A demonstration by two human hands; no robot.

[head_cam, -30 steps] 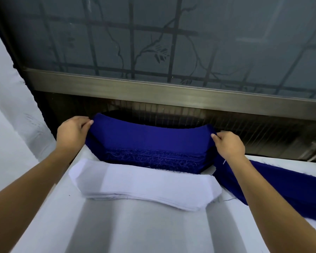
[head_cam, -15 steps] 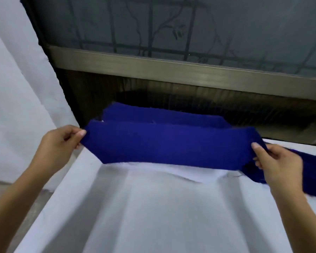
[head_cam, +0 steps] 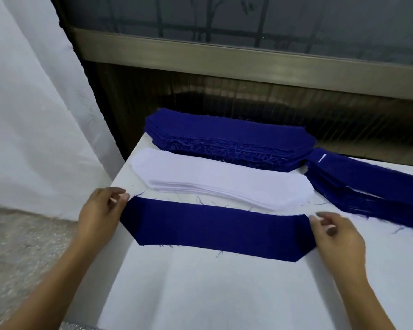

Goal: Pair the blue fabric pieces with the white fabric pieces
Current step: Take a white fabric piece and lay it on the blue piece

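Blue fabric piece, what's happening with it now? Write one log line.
blue fabric piece: flat on table, before white fabric stack | left hand: at left end | right hand: at right end | grips: unclear

The white stack (head_cam: pixel 215 179) is plain white. Just in front of it lies one blue piece (head_cam: pixel 215 229), deep blue all over, with thin blue threads at its edge. Behind the white stack is a blue stack (head_cam: pixel 224 134) of the same deep blue. Right of the white stack is a second blue stack (head_cam: pixel 372 184) with a tiny white mark (head_cam: pixel 321 158), maybe a tag. Under the white stack, the worktop (head_cam: pixel 224 294) is white. Far behind the white stack, the bar (head_cam: pixel 224 60) is brownish gold and the glass (head_cam: pixel 296 17) is grey with dark crossing lines. Left of the white stack, the floor (head_cam: pixel 22 246) is grey and speckled.
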